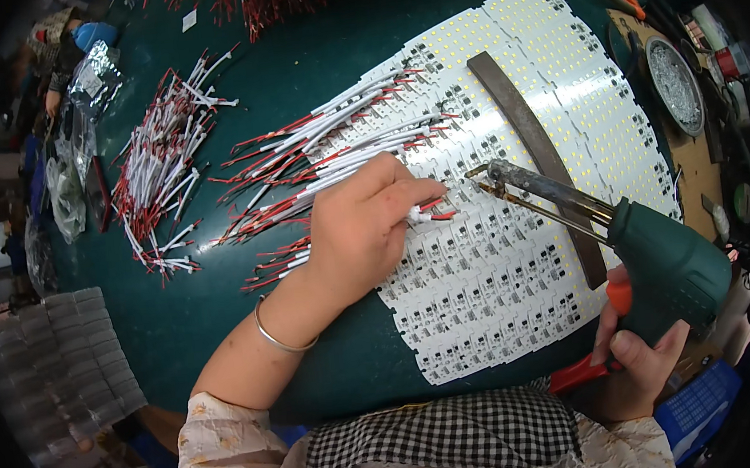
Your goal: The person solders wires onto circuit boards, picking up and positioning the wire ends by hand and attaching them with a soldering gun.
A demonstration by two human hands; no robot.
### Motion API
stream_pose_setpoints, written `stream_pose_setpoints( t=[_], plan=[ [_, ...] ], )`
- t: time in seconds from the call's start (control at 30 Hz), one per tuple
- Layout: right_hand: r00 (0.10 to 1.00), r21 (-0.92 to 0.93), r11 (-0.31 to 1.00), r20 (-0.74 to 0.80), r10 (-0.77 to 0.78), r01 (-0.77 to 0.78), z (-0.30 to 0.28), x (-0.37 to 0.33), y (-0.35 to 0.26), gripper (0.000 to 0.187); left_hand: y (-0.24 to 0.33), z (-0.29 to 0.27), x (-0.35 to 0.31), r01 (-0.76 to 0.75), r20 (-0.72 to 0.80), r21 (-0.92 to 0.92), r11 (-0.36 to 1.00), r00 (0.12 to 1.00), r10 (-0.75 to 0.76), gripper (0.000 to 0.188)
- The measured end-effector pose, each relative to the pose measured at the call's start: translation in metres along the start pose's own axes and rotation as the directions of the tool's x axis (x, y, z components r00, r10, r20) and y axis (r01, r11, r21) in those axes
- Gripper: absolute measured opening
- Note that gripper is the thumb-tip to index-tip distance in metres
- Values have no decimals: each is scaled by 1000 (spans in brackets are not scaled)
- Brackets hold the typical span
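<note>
Left hand (364,226) is down on the white LED circuit-board sheets (517,222), fingers pinched shut on the end of a white lead with red tips (431,215), pressing it onto a board near the middle of the spread. Right hand (635,354) is wrapped tight round the grip of a green soldering gun (663,262) with an orange trigger, at the near right edge of the desk (291,90); the gun's metal tip (484,175) hangs just right of the pinched lead, close to the board, though contact can't be confirmed from this angle. The board sheets cover the right half of the dark green desk, running from the near edge up to the far right corner, with a dark curved metal strip (532,140) lying across them (it looks like a hold-down bar). A fanned row of the same red-and-white leads (323,145) sits at the left edge of the boards, partly under the left hand's wrist. A second loose pile of leads (160,172) is further left, well apart. A round metal dish (676,85) sits at the far right edge. Silver bangle (281,336) on the left wrist.
</note>
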State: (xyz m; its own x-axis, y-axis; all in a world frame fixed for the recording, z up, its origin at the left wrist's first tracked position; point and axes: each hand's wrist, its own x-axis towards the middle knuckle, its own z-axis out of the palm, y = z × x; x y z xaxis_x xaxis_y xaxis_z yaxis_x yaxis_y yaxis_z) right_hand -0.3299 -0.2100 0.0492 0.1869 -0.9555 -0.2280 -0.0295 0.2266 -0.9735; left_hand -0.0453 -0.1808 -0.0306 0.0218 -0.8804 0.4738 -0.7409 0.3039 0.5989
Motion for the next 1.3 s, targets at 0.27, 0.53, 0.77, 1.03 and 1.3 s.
stream_pose_setpoints(
  t=[0.27, 0.53, 0.77, 1.03, 1.3],
  plan=[
    [996, -9, 997, 19, 82, -81, -4, -5, 3, 77, -7, -3, 4, -65, 42, -85, 994, 997, 69, 52],
    [989, 51, 992, 98, 112, -118, -11, -9, -1, 69, -3, -4, 6, 118, 89, -85, 989, 990, -111, 49],
    [980, 73, 986, 143, 138, -149, -12, -11, -1, 63, -7, -3, 5, -108, 90, -18, 994, 990, 110, 43],
    [958, -117, 973, 183, 219, -200, -10, -11, 6, 62, -8, 1, 2, -228, 21, 77, 970, 974, 227, 31],
    [960, -245, 969, 279, 33, 38, -16, -19, 18, 54, -5, 1, 0, -270, 36, 186, 945, 963, 268, 27]
  ],
)
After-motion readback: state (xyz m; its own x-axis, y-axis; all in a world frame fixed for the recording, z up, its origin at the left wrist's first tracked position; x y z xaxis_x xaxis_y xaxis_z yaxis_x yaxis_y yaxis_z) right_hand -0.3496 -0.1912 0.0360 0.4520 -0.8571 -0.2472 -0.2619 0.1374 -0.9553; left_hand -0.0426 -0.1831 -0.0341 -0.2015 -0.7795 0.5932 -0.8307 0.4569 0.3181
